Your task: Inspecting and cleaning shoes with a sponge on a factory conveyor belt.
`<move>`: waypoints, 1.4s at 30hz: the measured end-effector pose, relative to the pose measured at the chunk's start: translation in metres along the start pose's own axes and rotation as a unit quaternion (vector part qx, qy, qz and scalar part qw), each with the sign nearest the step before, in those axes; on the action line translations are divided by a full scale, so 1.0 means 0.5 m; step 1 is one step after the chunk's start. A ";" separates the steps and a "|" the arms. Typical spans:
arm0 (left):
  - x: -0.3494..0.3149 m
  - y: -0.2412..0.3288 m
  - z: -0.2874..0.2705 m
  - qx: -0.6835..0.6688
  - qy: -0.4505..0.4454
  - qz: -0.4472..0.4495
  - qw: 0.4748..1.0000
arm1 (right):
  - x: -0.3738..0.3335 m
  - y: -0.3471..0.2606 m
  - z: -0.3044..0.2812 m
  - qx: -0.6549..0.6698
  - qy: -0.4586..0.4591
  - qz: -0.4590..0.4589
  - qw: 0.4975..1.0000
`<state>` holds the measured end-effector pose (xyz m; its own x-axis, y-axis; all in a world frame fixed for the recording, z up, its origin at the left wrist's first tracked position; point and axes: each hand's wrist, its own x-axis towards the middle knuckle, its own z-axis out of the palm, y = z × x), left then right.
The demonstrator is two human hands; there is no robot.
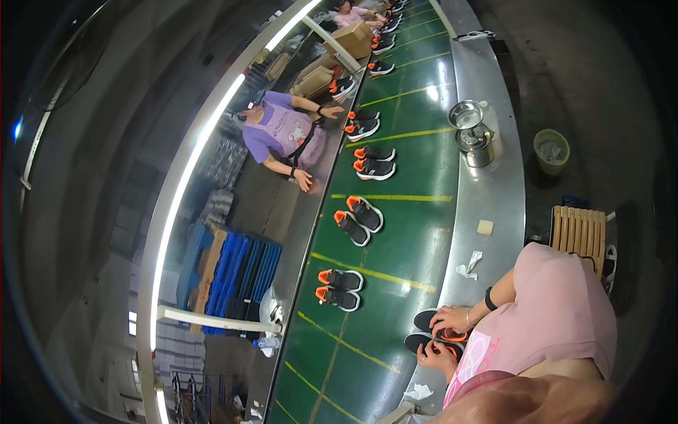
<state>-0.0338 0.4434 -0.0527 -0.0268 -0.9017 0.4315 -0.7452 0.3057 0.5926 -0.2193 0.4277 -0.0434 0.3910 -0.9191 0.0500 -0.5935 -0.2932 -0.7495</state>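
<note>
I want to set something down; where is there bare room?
The metal ledge is bare between the metal dishes and pale block; the green belt is bare between ledge and lined-up shoes. Crowded: around the left hand and right hand, at black shoes.

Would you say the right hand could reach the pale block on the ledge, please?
Probably yes: only a white scrap lies between the right hand and the pale block, though that hand touches a dark shoe.

A pair of dark shoes (425, 319) with bright orange lining sits side by side, toes pointing out over the green belt (402, 233) beside the metal desk (494, 212). Their collars are partly covered by the hands (453, 320), so the laces cannot be made out.
</note>
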 end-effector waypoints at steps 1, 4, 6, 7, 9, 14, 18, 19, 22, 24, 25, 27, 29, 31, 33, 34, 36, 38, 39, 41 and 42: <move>-0.001 -0.001 -0.002 -0.001 -0.001 0.001 1.000 | -0.004 0.000 0.001 -0.001 -0.004 0.008 1.000; -0.003 -0.009 -0.003 0.009 0.000 0.018 1.000 | -0.007 -0.002 0.004 0.009 0.006 0.005 1.000; -0.002 -0.010 -0.004 0.018 0.006 0.036 0.999 | -0.007 -0.001 0.006 0.008 0.009 0.007 1.000; -0.001 -0.010 -0.005 0.017 0.003 0.034 0.999 | -0.009 0.000 0.007 0.009 0.009 0.004 1.000; 0.002 -0.010 -0.004 0.037 0.002 0.052 0.998 | -0.008 0.001 0.004 0.015 0.011 -0.002 1.000; 0.001 0.006 -0.016 0.046 0.015 0.036 0.998 | -0.002 -0.012 -0.011 -0.014 0.014 -0.018 1.000; 0.020 0.031 -0.018 0.027 -0.036 0.005 0.999 | -0.012 -0.006 -0.023 -0.001 0.071 -0.037 0.997; 0.022 0.032 -0.023 0.029 -0.037 -0.006 0.999 | -0.012 -0.015 -0.030 -0.009 0.067 -0.038 0.997; 0.024 0.035 -0.031 0.014 -0.022 -0.031 0.999 | 0.001 -0.025 -0.037 -0.005 0.058 -0.034 0.998; 0.026 0.038 -0.034 0.009 -0.024 -0.048 0.999 | 0.008 -0.030 -0.041 0.029 0.052 -0.042 0.997; 0.025 0.041 -0.038 0.016 -0.023 -0.056 0.998 | 0.013 -0.030 -0.042 0.037 0.043 -0.046 0.997; 0.018 0.036 -0.046 0.049 -0.048 -0.076 0.995 | 0.021 -0.033 -0.045 0.051 0.036 -0.053 0.997; 0.029 0.031 -0.056 0.023 -0.103 -0.104 0.989 | 0.018 -0.023 -0.046 0.067 0.002 -0.065 0.996; 0.047 0.017 -0.076 -0.031 -0.164 -0.127 0.978 | 0.010 -0.021 -0.045 0.077 0.042 -0.043 0.995; 0.105 0.012 -0.117 -0.150 -0.214 -0.155 0.953 | 0.004 -0.029 -0.046 0.076 0.028 -0.047 0.996; 0.134 0.034 -0.146 -0.222 -0.181 -0.180 0.941 | 0.002 -0.035 -0.049 0.069 0.040 -0.050 0.996; 0.191 0.107 -0.226 -0.284 -0.116 -0.148 0.940 | -0.001 -0.042 -0.051 0.056 0.050 -0.051 0.996; 0.262 0.209 -0.338 -0.268 -0.067 -0.031 0.961 | 0.003 -0.040 -0.040 0.044 0.047 -0.044 0.997; 0.287 0.264 -0.397 -0.261 -0.047 0.026 0.964 | 0.001 -0.038 -0.035 0.034 0.045 -0.038 0.998; 0.314 0.363 -0.505 -0.253 -0.026 0.149 0.956 | -0.003 -0.033 -0.028 0.028 0.039 -0.032 0.998; 0.315 0.411 -0.542 -0.321 -0.025 0.179 0.930 | -0.007 -0.024 -0.019 0.023 0.060 -0.041 0.997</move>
<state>-0.0105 0.4468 0.3213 -0.2389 -0.7152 0.6569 -0.1323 0.6941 0.7076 -0.2203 0.4317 -0.0283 0.3481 -0.9180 0.1901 -0.5285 -0.3597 -0.7690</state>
